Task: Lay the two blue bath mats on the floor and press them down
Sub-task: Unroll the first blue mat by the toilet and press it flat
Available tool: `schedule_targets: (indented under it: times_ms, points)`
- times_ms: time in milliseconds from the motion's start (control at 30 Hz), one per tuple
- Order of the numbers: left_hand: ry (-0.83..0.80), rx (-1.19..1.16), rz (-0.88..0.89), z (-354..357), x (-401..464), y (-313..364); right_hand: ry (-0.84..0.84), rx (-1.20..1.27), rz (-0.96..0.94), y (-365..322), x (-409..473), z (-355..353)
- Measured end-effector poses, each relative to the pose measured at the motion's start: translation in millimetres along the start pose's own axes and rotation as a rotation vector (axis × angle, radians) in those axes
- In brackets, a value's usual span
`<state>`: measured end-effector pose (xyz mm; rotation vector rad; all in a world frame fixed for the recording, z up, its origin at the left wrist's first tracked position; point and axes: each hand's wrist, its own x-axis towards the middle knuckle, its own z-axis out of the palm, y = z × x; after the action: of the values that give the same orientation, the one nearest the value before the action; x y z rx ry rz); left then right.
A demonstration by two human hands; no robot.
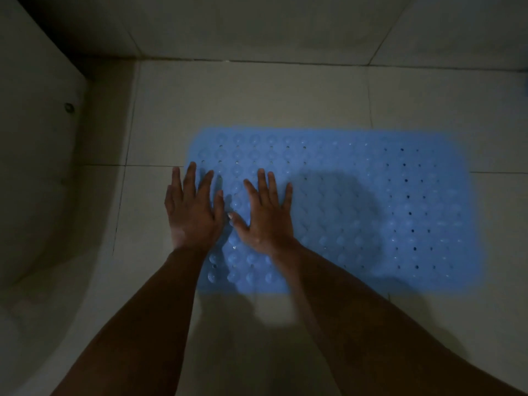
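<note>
Arms: two bare forearms reach up from the bottom of the frame toward the centre.
Left hand [193, 208]: flat, palm down, fingers spread, gripping nothing; it lies across the mat's left edge, the outer fingers over bare floor.
Right hand [267, 214]: flat and spread too, clamped on nothing, palm on the mat just beside the left hand; the thumbs nearly meet.
Mat [371, 212]: one blue mat with holes and round bumps lies spread on the floor, centre to right of the frame, long side left to right.
Floor [285, 95]: pale tiles, dim light, bare beyond the mat.
Tub [34, 167]: a pale curved wall, probably a tub, fills the left of the frame, apart from the mat.
Done: the first mat looks laid out, with both hands pressing its left end.
Left: its middle and right end seem yet to be pressed; no second mat is clearly seen, only a blue sliver at the right edge that I cannot identify, so it has yet to be laid and pressed.
</note>
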<state>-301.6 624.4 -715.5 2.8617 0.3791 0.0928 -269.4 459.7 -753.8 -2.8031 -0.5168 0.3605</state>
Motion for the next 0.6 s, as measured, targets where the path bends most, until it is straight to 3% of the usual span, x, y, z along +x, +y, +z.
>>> schedule_targets:
  times_ms: [100,200,300,500,600]
  points:
    - [0.018,-0.020,0.007,-9.8,-4.1,10.9,-0.106,0.252,0.045,2.1,7.9,-27.7]
    - [0.046,-0.055,0.047,-5.6,-9.5,32.2,0.073,0.568,0.091,17.8,16.5,-73.8]
    - [0.000,-0.080,0.141,11.5,-12.8,76.4,0.268,0.559,0.172,60.4,21.9,-109.7]
    - [-0.223,-0.024,0.369,67.1,-18.8,165.7,0.343,0.377,0.178,153.3,16.9,-128.4]
    - [-0.257,0.103,0.356,90.1,-26.7,188.4,0.372,0.307,0.145,189.0,11.9,-123.9]
